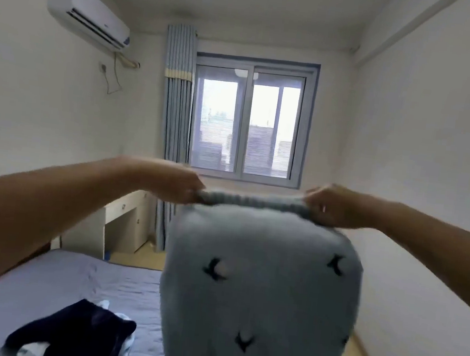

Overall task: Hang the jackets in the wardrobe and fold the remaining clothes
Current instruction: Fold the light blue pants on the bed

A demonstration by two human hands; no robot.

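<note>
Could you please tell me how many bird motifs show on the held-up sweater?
3 bird motifs on the light blue sweater: centre-left, upper right, lower middle. A right-edge speck may be a fourth; others may be hidden.

Soft daylight from the window (249,121); motion blur, edges bowed.

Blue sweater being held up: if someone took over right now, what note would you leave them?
Left hand: grips one end of the sweater's ribbed edge.
Right hand: grips the other end.
The pale blue sweater hangs unfolded in the air between them, beside the bed.
A heap of dark and white clothes lies unfolded on the bed.
Done: no folded clothes in view.
Left: fold the sweater, then the heap. No wardrobe or jackets in view.
</note>
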